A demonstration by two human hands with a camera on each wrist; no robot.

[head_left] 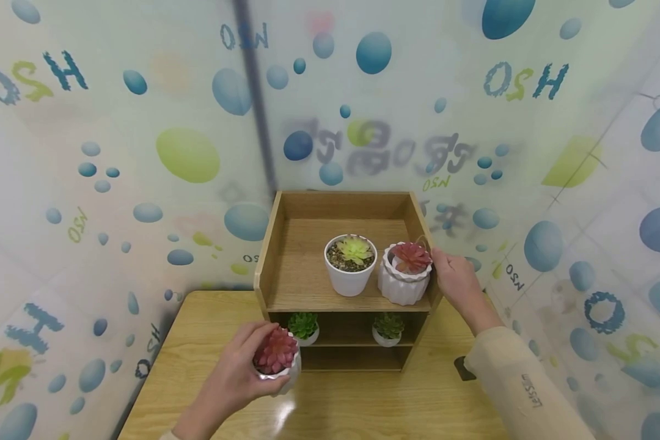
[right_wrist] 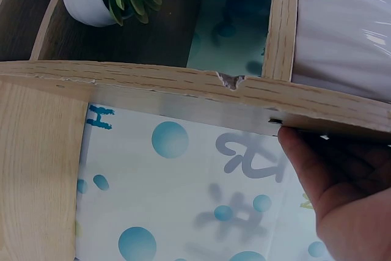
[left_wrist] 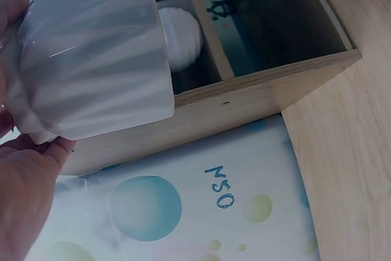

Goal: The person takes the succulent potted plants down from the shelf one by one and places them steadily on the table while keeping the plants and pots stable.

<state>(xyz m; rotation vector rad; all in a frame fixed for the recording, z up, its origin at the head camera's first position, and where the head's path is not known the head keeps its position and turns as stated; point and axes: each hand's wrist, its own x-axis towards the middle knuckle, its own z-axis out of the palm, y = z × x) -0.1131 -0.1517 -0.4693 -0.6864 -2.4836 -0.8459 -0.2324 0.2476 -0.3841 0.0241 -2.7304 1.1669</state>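
Observation:
In front of the shelf's left side, my left hand [head_left: 239, 373] grips a white ribbed pot [left_wrist: 98, 59] holding a red succulent [head_left: 277, 351]. The thumb and fingers curl round the pot's upper part. My right hand [head_left: 459, 278] rests against the outer right side of the wooden shelf [head_left: 302, 256], its fingertips at the upper edge. The right wrist view shows a digit touching that side panel [right_wrist: 183, 105]. Just inside the panel, on the top board, stands another white pot [head_left: 404, 287] with a red succulent. Beside it is a smooth white pot [head_left: 349, 281] with a yellow-green succulent.
Below the top board, two small green succulents [head_left: 304, 326] [head_left: 388, 326] in white pots stand on the middle level. The shelf stands on a wooden table [head_left: 198, 342]. A dark object [head_left: 464, 368] lies by the right sleeve. Patterned sheeting [head_left: 143, 244] surrounds the table.

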